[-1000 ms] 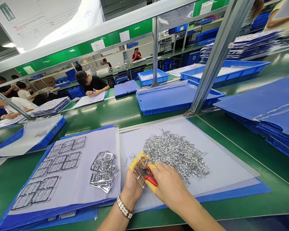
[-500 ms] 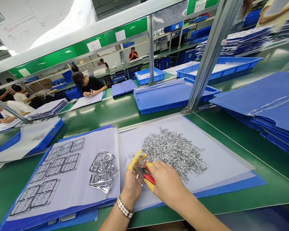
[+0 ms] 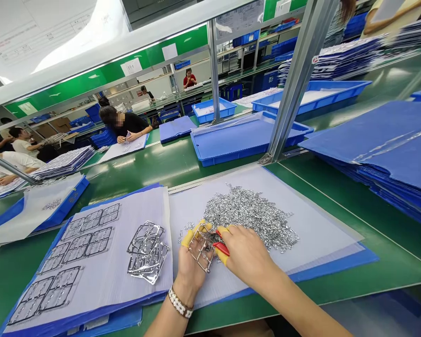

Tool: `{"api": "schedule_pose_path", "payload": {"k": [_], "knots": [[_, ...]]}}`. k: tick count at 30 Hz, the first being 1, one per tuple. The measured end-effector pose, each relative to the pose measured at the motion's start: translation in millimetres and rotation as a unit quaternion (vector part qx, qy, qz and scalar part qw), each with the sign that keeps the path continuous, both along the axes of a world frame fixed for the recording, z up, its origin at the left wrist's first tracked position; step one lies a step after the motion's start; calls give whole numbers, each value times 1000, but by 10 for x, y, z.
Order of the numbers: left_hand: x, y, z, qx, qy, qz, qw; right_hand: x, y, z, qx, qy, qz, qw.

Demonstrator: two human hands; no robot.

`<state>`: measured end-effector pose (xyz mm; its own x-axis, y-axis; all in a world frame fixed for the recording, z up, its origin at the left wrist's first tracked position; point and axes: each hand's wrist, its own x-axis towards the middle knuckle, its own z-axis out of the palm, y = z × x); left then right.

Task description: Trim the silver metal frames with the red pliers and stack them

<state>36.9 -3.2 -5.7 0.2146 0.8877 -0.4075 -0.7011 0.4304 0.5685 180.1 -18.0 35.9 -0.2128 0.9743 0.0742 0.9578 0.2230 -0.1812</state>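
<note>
My left hand (image 3: 191, 262), with yellow finger covers and a white-and-brown bracelet, holds a shiny chromed sprue frame (image 3: 200, 247) tilted up. My right hand (image 3: 243, 250) is closed round red-handled nippers (image 3: 220, 248), whose jaws meet the frame's right side; the exact contact is hidden. Behind both hands a heap of small silvery pieces (image 3: 249, 213) lies on a white sheet (image 3: 319, 229). A loose pile of chromed frames (image 3: 148, 255) sits left of my left hand. Farther left, several dark-edged frames (image 3: 80, 245) lie in rows on a stack of sheets (image 3: 126, 290).
A metal post (image 3: 294, 84) rises from the green bench (image 3: 382, 196) behind the heap. Blue trays (image 3: 238, 140) stand across the back. Blue folders (image 3: 382, 140) are stacked at right. A co-worker in black (image 3: 126, 126) sits beyond the bench, handling small parts.
The sprue frame has turned in my left hand so more of its grid faces me. The nippers have shifted slightly up along its right side. The whole view has drifted a little.
</note>
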Motion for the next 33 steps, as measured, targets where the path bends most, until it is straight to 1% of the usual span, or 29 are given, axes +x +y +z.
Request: {"api": "schedule_pose_path", "payload": {"k": [7, 11, 17, 24, 28, 33], "knots": [[-3, -4, -66, -4, 23, -4, 1000, -33, 22, -42, 2, 4, -1, 1000], [0, -11, -51, 5, 32, 1, 999, -21, 12, -20, 5, 7, -8, 1000], [24, -36, -17, 10, 26, 4, 1000, -22, 29, -18, -10, 6, -1, 1000], [23, -34, -23, 11, 29, 2, 1000, -16, 31, -29, -14, 5, 4, 1000], [24, -42, -49, 11, 37, 13, 999, -20, 29, -17, -13, 2, 3, 1000], [26, -52, -66, 12, 51, 9, 999, -50, 22, 6, -14, -15, 2, 1000]]}}
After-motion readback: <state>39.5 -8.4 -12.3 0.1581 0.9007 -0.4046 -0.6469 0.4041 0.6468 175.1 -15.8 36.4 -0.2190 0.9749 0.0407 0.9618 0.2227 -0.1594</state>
